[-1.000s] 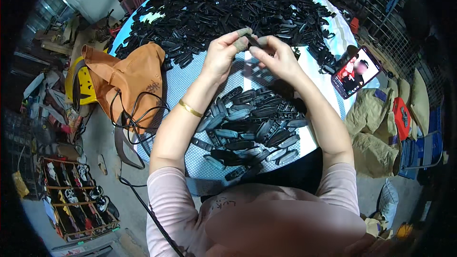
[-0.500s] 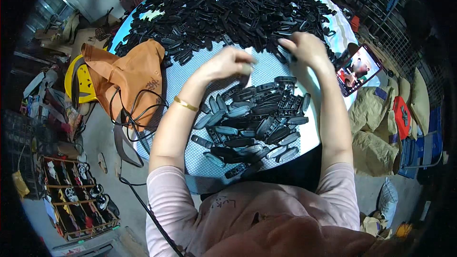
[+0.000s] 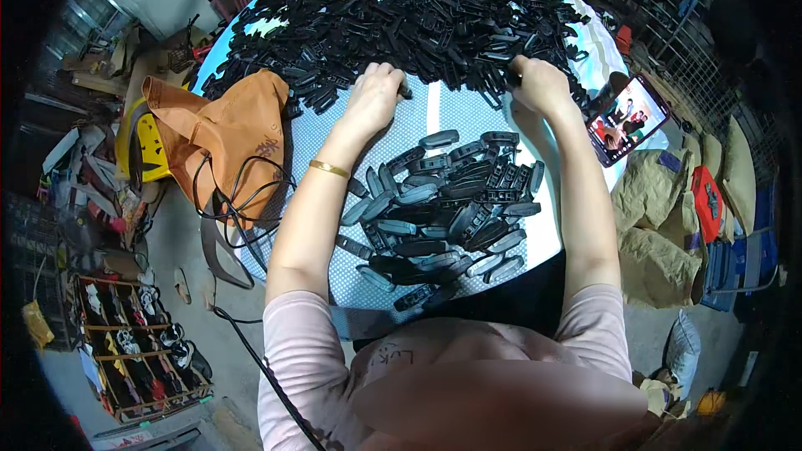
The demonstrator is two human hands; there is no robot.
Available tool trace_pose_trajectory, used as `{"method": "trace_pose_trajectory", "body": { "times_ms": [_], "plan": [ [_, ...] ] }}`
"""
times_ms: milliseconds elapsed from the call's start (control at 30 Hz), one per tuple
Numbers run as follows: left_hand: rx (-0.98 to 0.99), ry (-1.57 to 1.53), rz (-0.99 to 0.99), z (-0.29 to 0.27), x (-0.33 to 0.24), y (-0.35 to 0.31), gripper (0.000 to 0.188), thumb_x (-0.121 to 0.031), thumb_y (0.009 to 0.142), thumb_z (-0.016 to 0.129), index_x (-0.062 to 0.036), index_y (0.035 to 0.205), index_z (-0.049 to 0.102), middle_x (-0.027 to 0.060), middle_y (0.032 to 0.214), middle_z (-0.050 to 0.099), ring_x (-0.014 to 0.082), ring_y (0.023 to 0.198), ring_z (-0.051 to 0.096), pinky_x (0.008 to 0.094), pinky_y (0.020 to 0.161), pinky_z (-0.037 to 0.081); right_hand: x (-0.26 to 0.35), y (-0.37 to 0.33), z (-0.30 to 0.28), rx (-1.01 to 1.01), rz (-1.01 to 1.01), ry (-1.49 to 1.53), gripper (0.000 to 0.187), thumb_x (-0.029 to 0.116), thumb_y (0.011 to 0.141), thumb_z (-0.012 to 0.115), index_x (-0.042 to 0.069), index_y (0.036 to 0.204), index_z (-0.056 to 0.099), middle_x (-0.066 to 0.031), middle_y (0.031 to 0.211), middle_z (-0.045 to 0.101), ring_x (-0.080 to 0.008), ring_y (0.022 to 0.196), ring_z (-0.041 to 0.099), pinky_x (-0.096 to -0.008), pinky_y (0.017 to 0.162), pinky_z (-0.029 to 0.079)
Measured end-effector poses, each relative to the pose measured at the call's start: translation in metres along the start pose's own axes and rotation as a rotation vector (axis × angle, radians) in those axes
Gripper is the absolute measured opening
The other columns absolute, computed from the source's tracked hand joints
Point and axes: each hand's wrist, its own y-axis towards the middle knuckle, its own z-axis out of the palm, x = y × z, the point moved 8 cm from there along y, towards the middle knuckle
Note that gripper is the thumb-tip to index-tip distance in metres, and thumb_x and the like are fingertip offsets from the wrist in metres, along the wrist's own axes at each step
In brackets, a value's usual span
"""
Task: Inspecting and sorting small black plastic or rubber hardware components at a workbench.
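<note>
Large heap of slim black plastic pieces (image 3: 401,21): elongated, hard-edged, loosely piled. Left hand (image 3: 374,93): lay at the heap's near edge, fingers curled; a dark piece (image 3: 406,90) showed beside the fingers, whether gripped could not be told. Right hand (image 3: 541,88): lay farther right along the heap's near edge, fingers bent inward; any grip could not be told. Smaller cluster of oblong black pieces (image 3: 468,186), round-ended, some slotted: lay nearer than the heap, on a pale dotted tablecloth (image 3: 409,129). Creased orange fabric bag (image 3: 246,117): slumped left of the heap. Smartphone (image 3: 628,119), glossy, screen lit: stood right of the heap.
</note>
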Motion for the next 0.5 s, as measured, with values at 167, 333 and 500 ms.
{"method": "trace_pose_trajectory", "body": {
  "times_ms": [167,333,500],
  "plan": [
    [0.032,-0.333,-0.135,-0.006,-0.003,0.003,0.024,-0.009,0.064,0.070,0.0005,0.083,0.057,0.0133,0.084,0.057,0.0261,0.078,0.057,0.0342,0.067,0.045,0.036,-0.007,-0.011,-0.240,-0.261,0.026,0.028,0.026,0.070,0.067,0.002,0.080,0.058,-0.0134,0.077,0.062,-0.0320,0.078,0.060,-0.0401,0.072,0.048],
    [0.004,-0.576,-0.139,-0.012,-0.014,0.007,0.030,-0.006,0.066,0.072,-0.0029,0.093,0.060,-0.0004,0.079,0.054,0.0079,0.065,0.046,0.0220,0.062,0.042,0.052,0.000,0.027,-0.227,-0.301,-0.083,0.014,0.011,0.069,0.061,0.000,0.077,0.056,-0.0192,0.073,0.061,-0.0322,0.071,0.062,-0.0407,0.061,0.050],
    [0.048,-1.071,-0.312,-0.009,-0.013,0.004,0.034,0.001,0.069,0.066,0.0009,0.101,0.057,-0.0051,0.078,0.048,0.0052,0.066,0.045,0.0177,0.064,0.041,0.050,-0.005,0.002,-0.303,-0.318,0.207,0.025,0.009,0.073,0.061,0.000,0.096,0.056,-0.0158,0.075,0.062,-0.0293,0.070,0.062,-0.0375,0.064,0.050]
  ]
}}
